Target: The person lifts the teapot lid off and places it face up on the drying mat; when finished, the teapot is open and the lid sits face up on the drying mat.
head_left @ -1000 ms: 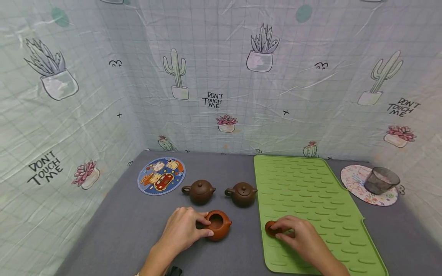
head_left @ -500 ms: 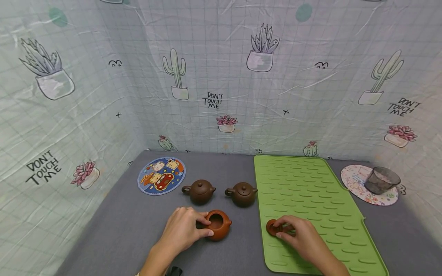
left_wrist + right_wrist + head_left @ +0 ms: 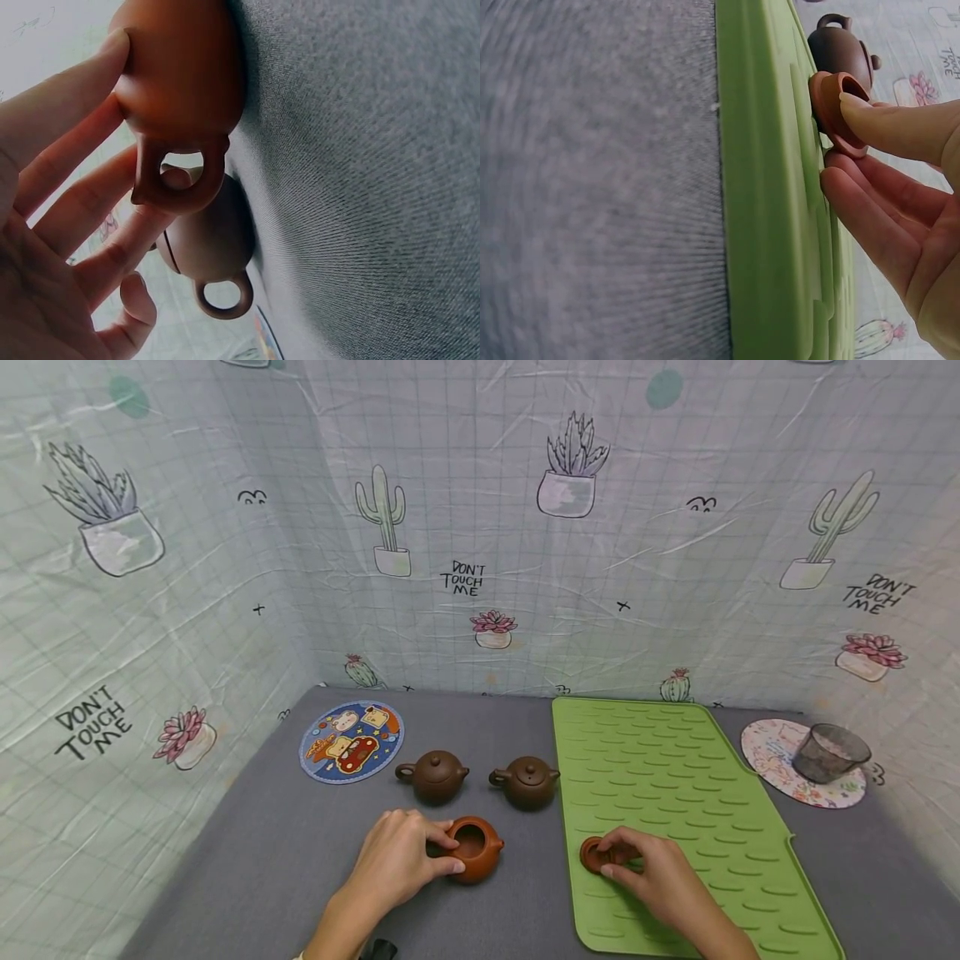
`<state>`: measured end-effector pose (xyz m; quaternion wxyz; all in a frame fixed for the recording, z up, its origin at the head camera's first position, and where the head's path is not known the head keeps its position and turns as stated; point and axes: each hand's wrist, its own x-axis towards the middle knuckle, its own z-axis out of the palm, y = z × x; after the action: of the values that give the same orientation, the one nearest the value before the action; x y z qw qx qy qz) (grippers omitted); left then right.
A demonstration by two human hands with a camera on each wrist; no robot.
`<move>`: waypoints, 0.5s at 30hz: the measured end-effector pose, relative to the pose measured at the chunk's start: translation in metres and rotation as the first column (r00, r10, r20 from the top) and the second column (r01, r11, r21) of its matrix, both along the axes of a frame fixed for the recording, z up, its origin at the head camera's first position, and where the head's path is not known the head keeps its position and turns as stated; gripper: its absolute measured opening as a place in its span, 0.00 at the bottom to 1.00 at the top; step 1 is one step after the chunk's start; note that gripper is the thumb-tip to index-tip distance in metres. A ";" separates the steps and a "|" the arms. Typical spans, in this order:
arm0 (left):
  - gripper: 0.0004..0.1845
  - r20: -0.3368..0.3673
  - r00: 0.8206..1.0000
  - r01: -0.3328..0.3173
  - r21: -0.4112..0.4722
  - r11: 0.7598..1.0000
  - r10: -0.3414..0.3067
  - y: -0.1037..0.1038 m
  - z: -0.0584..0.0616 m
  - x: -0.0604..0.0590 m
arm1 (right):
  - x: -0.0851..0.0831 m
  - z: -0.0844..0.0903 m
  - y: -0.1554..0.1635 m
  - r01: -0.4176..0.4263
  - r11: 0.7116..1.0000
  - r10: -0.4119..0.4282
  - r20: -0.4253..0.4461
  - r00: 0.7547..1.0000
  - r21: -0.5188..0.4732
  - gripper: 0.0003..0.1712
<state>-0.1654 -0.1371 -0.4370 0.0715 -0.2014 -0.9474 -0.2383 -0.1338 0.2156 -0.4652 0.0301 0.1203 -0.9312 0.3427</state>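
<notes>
A lidless reddish-brown clay teapot stands on the grey cloth, its round mouth facing up and its spout to the right. My left hand grips it from the handle side, thumb on the body; the left wrist view shows fingers by the looped handle. Over the green mat, my right hand pinches the matching lid at its near edge. The right wrist view shows the lid upside down, hollow side up, close against the mat, with my thumb on its inner rim. Its knob is hidden.
Behind the open teapot stand two dark brown lidded teapots, one on the left and one on the right. A blue round cartoon mat lies at the back left. At far right, a smoky cup stands on a pale patterned mat.
The lid has shifted slightly to the right under my right hand, and its tilt has changed a little. My left hand and the reddish-brown teapot have stayed in place.
</notes>
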 end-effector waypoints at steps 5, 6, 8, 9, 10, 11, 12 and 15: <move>0.11 0.001 1.000 -0.005 0.001 1.000 0.005 0.000 0.000 0.000 | 0.001 -0.001 0.000 0.018 1.000 -0.018 0.018 1.000 -0.001 0.13; 0.11 0.000 1.000 -0.005 0.000 1.000 0.005 0.000 0.000 0.000 | 0.001 -0.001 0.000 0.021 1.000 -0.021 0.020 1.000 -0.003 0.13; 0.11 0.002 1.000 -0.005 0.000 1.000 0.005 0.000 0.001 -0.001 | 0.001 -0.001 0.000 0.029 1.000 -0.029 0.021 0.999 -0.007 0.13; 0.11 0.003 1.000 -0.005 0.000 1.000 0.005 0.000 0.001 -0.001 | 0.001 -0.002 0.000 0.034 0.999 -0.034 0.021 0.999 -0.010 0.13; 0.12 0.004 1.000 -0.006 -0.001 1.000 0.006 0.000 0.001 -0.001 | 0.001 -0.002 0.000 0.039 0.999 -0.039 0.021 0.999 -0.013 0.13; 0.12 0.004 1.000 -0.006 -0.003 1.000 0.006 0.000 0.001 -0.001 | 0.002 -0.002 -0.001 0.043 0.999 -0.042 0.023 0.999 -0.013 0.13; 0.12 0.004 1.000 -0.006 -0.005 1.000 0.006 0.001 0.001 -0.001 | 0.002 -0.002 -0.001 0.046 0.999 -0.046 0.024 0.999 -0.013 0.13; 0.12 0.004 1.000 -0.008 -0.009 1.000 0.008 0.001 0.002 0.000 | 0.003 -0.002 -0.002 0.055 0.998 -0.054 0.037 0.998 -0.010 0.13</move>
<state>-0.1654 -0.1365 -0.4353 0.0696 -0.1973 -0.9495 -0.2340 -0.1313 0.2139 -0.4676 0.0228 0.0884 -0.9326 0.3491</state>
